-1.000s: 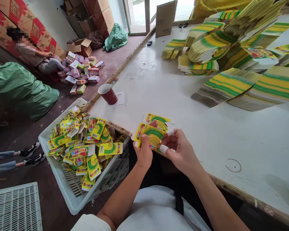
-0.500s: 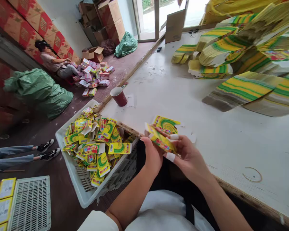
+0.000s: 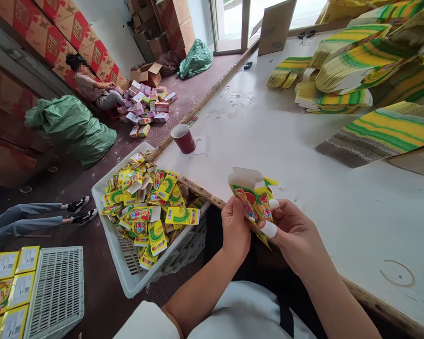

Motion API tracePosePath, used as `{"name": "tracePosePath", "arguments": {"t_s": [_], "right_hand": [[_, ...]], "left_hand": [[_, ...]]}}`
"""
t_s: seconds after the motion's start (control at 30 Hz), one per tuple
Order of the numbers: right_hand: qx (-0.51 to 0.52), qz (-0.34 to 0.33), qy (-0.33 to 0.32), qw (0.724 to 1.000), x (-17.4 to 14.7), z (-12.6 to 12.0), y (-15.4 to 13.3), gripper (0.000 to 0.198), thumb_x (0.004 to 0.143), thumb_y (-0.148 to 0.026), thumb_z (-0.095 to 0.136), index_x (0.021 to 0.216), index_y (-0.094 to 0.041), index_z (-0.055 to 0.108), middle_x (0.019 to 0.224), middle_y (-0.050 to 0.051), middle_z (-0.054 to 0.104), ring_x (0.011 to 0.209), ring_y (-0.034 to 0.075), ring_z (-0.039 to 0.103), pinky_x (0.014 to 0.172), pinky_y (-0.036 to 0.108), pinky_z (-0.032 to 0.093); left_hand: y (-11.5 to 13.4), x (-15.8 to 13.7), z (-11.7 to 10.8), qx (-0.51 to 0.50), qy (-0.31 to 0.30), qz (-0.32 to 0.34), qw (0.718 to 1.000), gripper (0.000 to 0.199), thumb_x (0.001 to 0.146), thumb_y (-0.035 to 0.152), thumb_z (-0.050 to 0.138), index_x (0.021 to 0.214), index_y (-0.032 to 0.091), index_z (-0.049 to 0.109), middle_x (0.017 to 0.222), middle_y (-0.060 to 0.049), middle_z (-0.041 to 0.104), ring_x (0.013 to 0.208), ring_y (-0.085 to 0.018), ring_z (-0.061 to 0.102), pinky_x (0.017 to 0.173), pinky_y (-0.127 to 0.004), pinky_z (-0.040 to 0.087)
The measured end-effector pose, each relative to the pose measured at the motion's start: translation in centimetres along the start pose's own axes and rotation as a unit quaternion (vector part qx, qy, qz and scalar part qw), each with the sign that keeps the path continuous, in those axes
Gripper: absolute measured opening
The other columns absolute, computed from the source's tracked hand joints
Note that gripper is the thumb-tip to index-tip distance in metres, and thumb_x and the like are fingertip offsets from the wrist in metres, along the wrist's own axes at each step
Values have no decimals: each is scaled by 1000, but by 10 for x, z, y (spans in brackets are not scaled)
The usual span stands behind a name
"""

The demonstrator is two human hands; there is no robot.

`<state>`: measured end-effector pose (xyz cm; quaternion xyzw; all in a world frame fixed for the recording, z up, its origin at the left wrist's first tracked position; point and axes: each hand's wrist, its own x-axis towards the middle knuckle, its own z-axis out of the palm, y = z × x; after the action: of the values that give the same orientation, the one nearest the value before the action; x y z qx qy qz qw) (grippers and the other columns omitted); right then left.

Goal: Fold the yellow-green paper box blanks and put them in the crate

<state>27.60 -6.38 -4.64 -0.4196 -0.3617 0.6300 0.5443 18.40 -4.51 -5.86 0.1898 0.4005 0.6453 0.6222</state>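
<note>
White worktop [image 3: 254, 136] beyond L grip [image 3: 236, 230] & R grip [image 3: 298, 230], both pinching box [image 3: 250, 194]; floor [image 3: 74, 183] far L w/ person [image 3: 88, 87]. Crate [image 3: 113, 256] nr L grip, mug [image 3: 184, 140] ahead-L, stacks [image 3: 342, 66] ahead-R.

Blown-out daylight from the far doorway [image 3: 232, 23], soft glare on the white tabletop [image 3: 233, 132], dim floor [image 3: 72, 184], stretched edges.

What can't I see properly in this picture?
All in the head view:
Left hand: some fingers are hidden behind the yellow carton.
Crate: most of its bottom is covered by the pile of cartons.
Striped stacks: cut off by the right edge.
Black thing on the table: too small to tell.
</note>
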Motion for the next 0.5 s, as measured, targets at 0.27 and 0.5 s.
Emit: {"name": "tracePosePath", "arguments": {"t_s": [0.27,0.5], "right_hand": [[-138,-56,58,987,1,-12,5,23,67,-37,82,78,-26,65,72,-2,65,67,18,61,61,30,53],[-361,-207,73,906,-4,-41,-5,7,84,-27,62,81,-29,68,80,0,66,70,21,61,63,35,50]], "left_hand": [[7,5,-4,8,0,40,999,40,64,55,82,83,22,70,85,1,71,86,-16,65,85,-28,50],[31,13,-13,78,-82,49,992,39,67,54,80,85,21,75,89,-4,75,89,-22,67,88,-33,51]]}}
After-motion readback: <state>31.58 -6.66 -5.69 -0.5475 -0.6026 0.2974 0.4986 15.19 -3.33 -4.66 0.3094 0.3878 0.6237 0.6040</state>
